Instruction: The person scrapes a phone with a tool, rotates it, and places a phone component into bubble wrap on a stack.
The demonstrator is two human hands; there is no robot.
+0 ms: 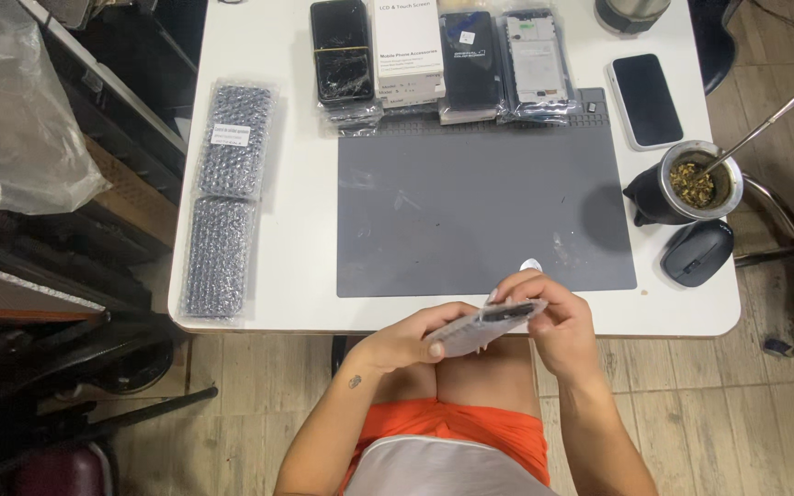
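Presently both hands grip one flat phone part sealed in a clear bubble-wrap pouch [493,321], held over the lap just off the near edge of the white table [305,230]. Left hand [415,337] closes under its left end, thumb on top; right hand [555,321] pinches the right end. Beyond lies a grey rubber work mat [480,211]. Stacked phone screens [438,60] line its far edge.
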